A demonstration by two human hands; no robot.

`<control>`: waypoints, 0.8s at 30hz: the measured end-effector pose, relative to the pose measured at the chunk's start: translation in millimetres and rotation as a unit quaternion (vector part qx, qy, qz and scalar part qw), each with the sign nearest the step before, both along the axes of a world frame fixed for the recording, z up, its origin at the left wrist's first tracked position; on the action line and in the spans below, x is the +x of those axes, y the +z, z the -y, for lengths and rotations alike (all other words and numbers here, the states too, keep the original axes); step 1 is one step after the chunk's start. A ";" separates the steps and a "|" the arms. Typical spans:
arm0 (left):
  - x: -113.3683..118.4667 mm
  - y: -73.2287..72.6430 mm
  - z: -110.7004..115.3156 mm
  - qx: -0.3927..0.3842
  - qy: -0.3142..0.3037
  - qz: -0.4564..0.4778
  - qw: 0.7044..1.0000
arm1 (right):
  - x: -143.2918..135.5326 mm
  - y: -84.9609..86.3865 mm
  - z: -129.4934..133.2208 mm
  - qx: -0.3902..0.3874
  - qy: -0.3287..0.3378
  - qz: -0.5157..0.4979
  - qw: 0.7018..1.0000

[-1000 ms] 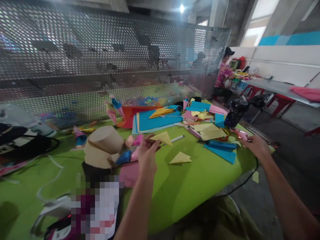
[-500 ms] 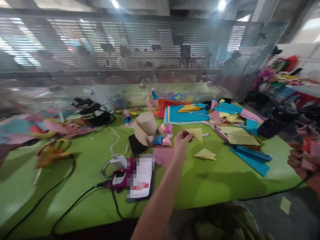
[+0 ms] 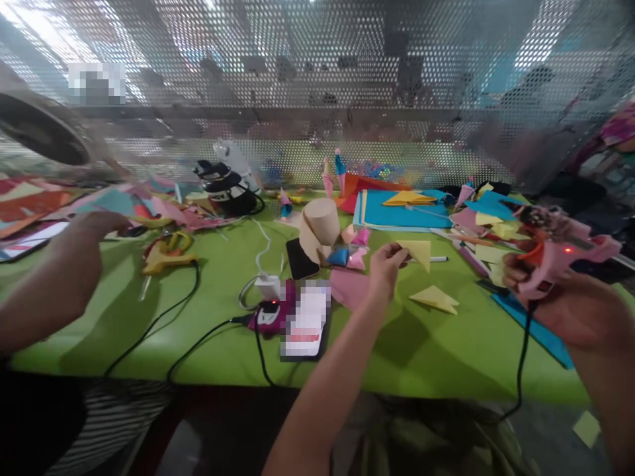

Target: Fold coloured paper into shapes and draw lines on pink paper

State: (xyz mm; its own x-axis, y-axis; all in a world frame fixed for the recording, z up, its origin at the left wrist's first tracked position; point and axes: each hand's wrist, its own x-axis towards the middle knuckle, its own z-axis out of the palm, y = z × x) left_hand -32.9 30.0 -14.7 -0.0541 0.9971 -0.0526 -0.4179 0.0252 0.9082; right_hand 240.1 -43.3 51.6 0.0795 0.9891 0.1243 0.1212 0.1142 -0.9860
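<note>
My left hand [image 3: 389, 264] pinches a folded yellow paper triangle [image 3: 421, 254] above the table. A second folded yellow paper piece [image 3: 434, 299] lies just below it on the green tabletop. At the right, my right hand [image 3: 570, 311] is wrapped round a pink hot glue gun [image 3: 565, 258] with a lit red light and a black cord hanging down. The glue gun is raised over the table's right side, partly covering a blue paper strip [image 3: 550, 337]. Near my left hand lies a white marker [image 3: 439, 258].
On the left, another person's hand [image 3: 104, 228] reaches in near a yellow glue gun [image 3: 169, 256]. A phone [image 3: 307, 324], a purple power block [image 3: 275, 320] and a tape roll [image 3: 320, 225] occupy the middle. Blue paper sheets [image 3: 387, 215] lie behind. Cords cross the front edge.
The view has swung left and down. My right hand and glue gun have come from the right edge into the table area. Another person's arm now shows at left. My left hand keeps its pinch.
</note>
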 end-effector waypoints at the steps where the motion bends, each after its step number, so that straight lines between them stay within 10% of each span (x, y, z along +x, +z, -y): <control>1: -0.4 0.2 -0.5 -0.002 -0.002 -0.002 1.000 | -5.0 2.4 -5.5 -0.031 0.026 -0.047 0.998; 15: 12.6 -15.2 -2.4 -0.027 0.031 0.000 0.999 | -39.4 -51.1 -28.3 -0.054 0.166 0.007 0.985; 24: 21.9 -16.5 4.6 -0.030 0.018 -0.016 0.999 | -41.5 -55.7 -25.7 -0.036 0.177 0.060 0.982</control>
State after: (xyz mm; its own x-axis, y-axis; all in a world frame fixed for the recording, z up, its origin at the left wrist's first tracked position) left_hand -11.0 25.4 -31.3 -0.0919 0.9898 -0.1091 -0.3902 0.0650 0.9184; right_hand 198.6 -17.6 -4.2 -0.2818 0.9586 0.0413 0.2030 0.1016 -0.9739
